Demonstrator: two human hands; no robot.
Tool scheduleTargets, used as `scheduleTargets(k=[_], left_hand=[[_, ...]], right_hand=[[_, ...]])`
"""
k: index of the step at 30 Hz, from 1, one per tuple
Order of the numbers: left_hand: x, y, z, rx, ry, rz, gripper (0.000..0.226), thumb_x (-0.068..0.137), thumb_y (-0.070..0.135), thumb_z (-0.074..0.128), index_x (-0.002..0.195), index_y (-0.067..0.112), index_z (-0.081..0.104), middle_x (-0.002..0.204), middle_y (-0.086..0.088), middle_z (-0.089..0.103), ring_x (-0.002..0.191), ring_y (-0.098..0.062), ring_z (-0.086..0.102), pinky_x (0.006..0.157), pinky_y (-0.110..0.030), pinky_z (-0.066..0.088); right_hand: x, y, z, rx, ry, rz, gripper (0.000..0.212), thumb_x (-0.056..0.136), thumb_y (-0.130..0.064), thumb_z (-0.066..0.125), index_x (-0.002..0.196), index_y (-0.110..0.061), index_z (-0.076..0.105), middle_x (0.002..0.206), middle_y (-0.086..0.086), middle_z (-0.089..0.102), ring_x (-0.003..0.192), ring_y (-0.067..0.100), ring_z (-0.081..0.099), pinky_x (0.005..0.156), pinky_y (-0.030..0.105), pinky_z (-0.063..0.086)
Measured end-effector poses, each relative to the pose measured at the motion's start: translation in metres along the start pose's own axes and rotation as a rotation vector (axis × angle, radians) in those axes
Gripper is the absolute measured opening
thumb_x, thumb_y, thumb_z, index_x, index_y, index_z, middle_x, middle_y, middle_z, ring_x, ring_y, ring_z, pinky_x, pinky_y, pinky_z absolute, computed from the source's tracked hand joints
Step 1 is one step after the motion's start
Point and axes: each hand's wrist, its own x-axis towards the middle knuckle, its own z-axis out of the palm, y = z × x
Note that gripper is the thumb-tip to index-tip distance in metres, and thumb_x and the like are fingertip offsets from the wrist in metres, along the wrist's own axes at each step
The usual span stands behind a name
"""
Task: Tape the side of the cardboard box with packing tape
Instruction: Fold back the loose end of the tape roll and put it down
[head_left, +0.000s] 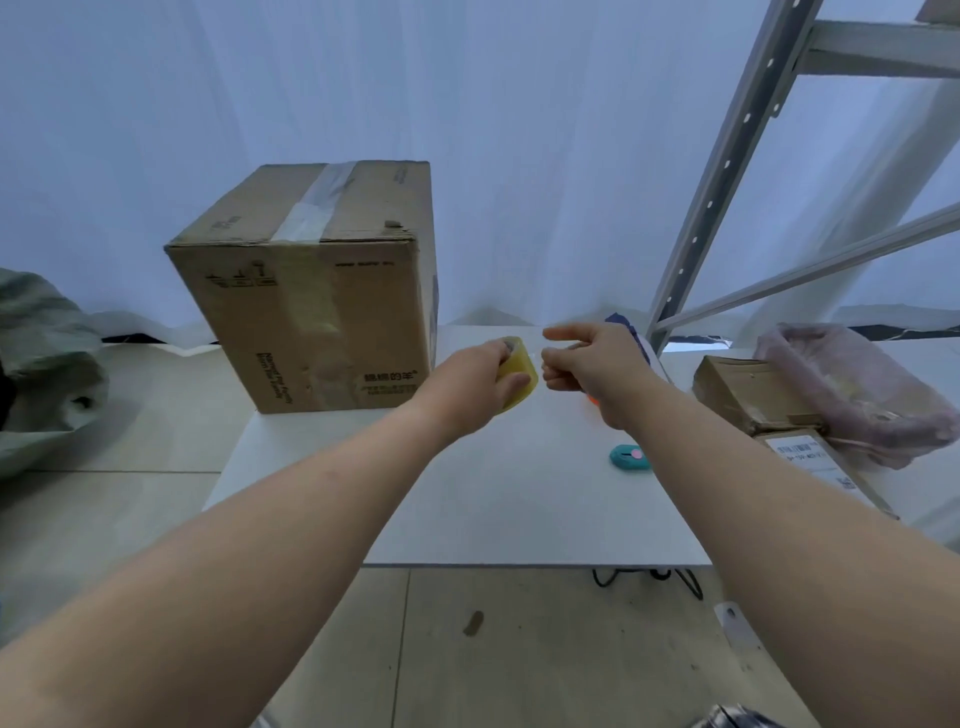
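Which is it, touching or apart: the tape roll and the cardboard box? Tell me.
Apart. The head view shows the tape roll held in the left hand, with bare white table between it and the cardboard box.

White draped sheeting (519, 130) as the backdrop, pale tiled floor (130, 519) with grout lines, white worktop (519, 519) at centre, grey metal shelving frame (727, 171) rising at right, black cable (649, 576) beneath, soft even bluish light

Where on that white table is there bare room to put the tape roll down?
The widest bare patch on the white table runs from its near edge up to the cardboard box, left of the teal cutter. The far right is crowded: small boxes and a pink bag. The left hand holds the tape roll.
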Motion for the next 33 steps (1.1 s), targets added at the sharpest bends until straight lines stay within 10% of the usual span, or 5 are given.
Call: scheduleTargets(k=[33], left_hand=[[0.090, -0.037, 0.078, 0.295, -0.121, 0.076, 0.025, 0.093, 0.022, 0.044, 0.113, 0.010, 0.054, 0.113, -0.007, 0.064, 0.104, -0.030, 0.055, 0.097, -0.035, 0.032]], right_hand=[[0.099, 0.076, -0.012, -0.315, 0.108, 0.017, 0.020, 0.086, -0.004, 0.062, 0.106, -0.005, 0.063, 0.093, 0.012, 0.067, 0.080, 0.021, 0.066, 0.065, 0.021, 0.055]])
